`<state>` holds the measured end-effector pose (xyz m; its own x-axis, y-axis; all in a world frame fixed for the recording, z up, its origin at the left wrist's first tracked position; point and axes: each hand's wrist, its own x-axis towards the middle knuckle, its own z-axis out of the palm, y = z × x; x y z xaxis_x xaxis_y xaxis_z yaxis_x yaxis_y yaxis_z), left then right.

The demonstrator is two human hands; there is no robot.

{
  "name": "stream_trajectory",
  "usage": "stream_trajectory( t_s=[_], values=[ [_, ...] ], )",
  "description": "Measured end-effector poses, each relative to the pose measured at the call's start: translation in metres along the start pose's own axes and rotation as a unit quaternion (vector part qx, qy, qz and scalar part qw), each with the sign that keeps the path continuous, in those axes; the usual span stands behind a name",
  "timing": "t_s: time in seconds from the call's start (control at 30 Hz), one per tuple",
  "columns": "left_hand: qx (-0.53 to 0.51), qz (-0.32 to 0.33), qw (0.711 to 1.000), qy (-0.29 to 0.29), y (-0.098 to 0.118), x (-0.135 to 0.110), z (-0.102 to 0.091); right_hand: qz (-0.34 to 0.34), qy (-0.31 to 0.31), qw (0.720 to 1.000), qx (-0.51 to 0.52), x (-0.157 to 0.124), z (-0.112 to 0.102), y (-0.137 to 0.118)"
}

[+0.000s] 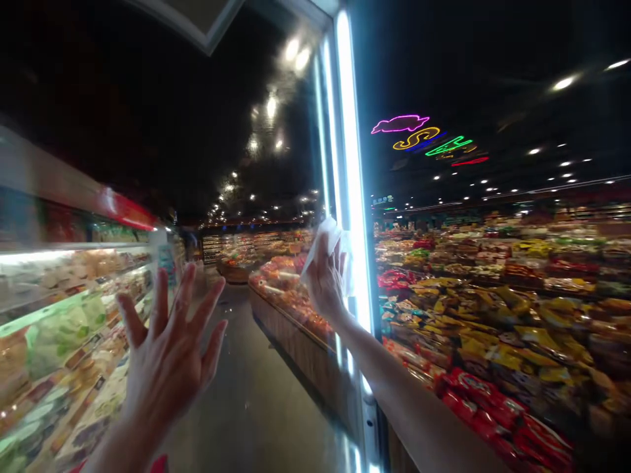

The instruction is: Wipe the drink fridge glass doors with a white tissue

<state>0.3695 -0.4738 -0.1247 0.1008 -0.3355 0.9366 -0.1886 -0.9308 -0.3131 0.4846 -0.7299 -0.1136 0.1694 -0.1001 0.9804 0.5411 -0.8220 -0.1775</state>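
One right hand (325, 279) pinching one white cloth (323, 253) against one glass door (286, 131) at centre, one left hand (167, 348) spread wide at eight o'clock.

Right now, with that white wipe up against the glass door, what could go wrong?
The white wipe looks lightly held in the right hand, so it could drop. The right forearm passes over the snack packets and might knock them. The open left hand, near the chilled shelves, could brush the goods there.
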Motion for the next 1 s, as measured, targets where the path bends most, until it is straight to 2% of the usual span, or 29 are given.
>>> stream_trajectory(
  t_s=[0.07, 0.17, 0.2, 0.23, 0.27, 0.33, 0.4, 0.43, 0.47, 0.57, 0.6, 0.63, 0.67, 0.73, 0.77, 0.8, 0.83, 0.93, 0.97, 1.0],
  values=[
    [0.004, -0.006, 1.0, 0.0, -0.005, 0.003, -0.002, -0.047, -0.009, 0.999, 0.006, -0.003, 0.003, -0.017],
    [0.023, -0.013, 1.0, -0.001, -0.014, 0.007, -0.006, -0.231, -0.095, 0.968, 0.019, -0.016, 0.006, -0.05],
    [0.031, -0.015, 0.999, 0.0, -0.018, 0.007, -0.009, -0.266, -0.114, 0.957, 0.02, -0.014, 0.006, -0.055],
    [0.039, -0.019, 0.999, 0.002, -0.023, 0.007, -0.012, -0.267, -0.113, 0.957, 0.017, -0.009, 0.007, -0.056],
    [0.046, -0.023, 0.999, 0.003, -0.029, 0.007, -0.016, -0.232, -0.093, 0.968, 0.013, 0.0, 0.007, -0.053],
    [0.063, -0.036, 0.997, 0.004, -0.041, 0.005, -0.025, -0.107, -0.025, 0.994, 0.006, 0.022, 0.009, -0.047],
    [0.079, -0.047, 0.996, 0.0, -0.053, 0.003, -0.034, -0.023, 0.026, 0.999, 0.006, 0.037, 0.014, -0.054],
    [0.084, -0.051, 0.995, -0.002, -0.059, 0.001, -0.037, -0.025, 0.03, 0.999, 0.008, 0.038, 0.016, -0.065],
    [0.087, -0.054, 0.995, -0.005, -0.063, 0.0, -0.041, -0.056, 0.018, 0.998, 0.009, 0.035, 0.018, -0.079],
    [0.085, -0.065, 0.994, -0.006, -0.076, -0.002, -0.052, -0.225, -0.065, 0.972, 0.012, 0.023, 0.02, -0.126],
    [0.083, -0.07, 0.994, -0.007, -0.08, -0.003, -0.057, -0.256, -0.086, 0.963, 0.01, 0.023, 0.02, -0.136],
    [0.081, -0.076, 0.994, -0.01, -0.084, -0.004, -0.061, -0.255, -0.092, 0.962, 0.006, 0.027, 0.019, -0.142],
    [0.081, -0.083, 0.993, -0.013, -0.089, -0.005, -0.066, -0.224, -0.082, 0.971, 0.001, 0.034, 0.018, -0.144],
    [0.079, -0.095, 0.992, -0.022, -0.099, -0.008, -0.076, -0.116, -0.035, 0.993, -0.009, 0.049, 0.019, -0.146],
    [0.078, -0.099, 0.992, -0.026, -0.105, -0.011, -0.081, -0.076, -0.014, 0.997, -0.011, 0.054, 0.021, -0.149],
    [0.078, -0.103, 0.991, -0.026, -0.11, -0.013, -0.085, -0.066, -0.004, 0.998, -0.01, 0.056, 0.023, -0.155],
    [0.077, -0.104, 0.991, -0.025, -0.116, -0.016, -0.089, -0.089, -0.008, 0.996, -0.007, 0.054, 0.025, -0.164],
    [0.081, -0.108, 0.991, -0.018, -0.131, -0.025, -0.099, -0.248, -0.067, 0.966, -0.002, 0.04, 0.031, -0.196],
    [0.082, -0.11, 0.99, -0.018, -0.135, -0.028, -0.102, -0.279, -0.081, 0.957, -0.003, 0.038, 0.032, -0.204],
    [0.082, -0.114, 0.99, -0.018, -0.139, -0.031, -0.105, -0.281, -0.083, 0.956, -0.004, 0.039, 0.033, -0.21]
  ],
)
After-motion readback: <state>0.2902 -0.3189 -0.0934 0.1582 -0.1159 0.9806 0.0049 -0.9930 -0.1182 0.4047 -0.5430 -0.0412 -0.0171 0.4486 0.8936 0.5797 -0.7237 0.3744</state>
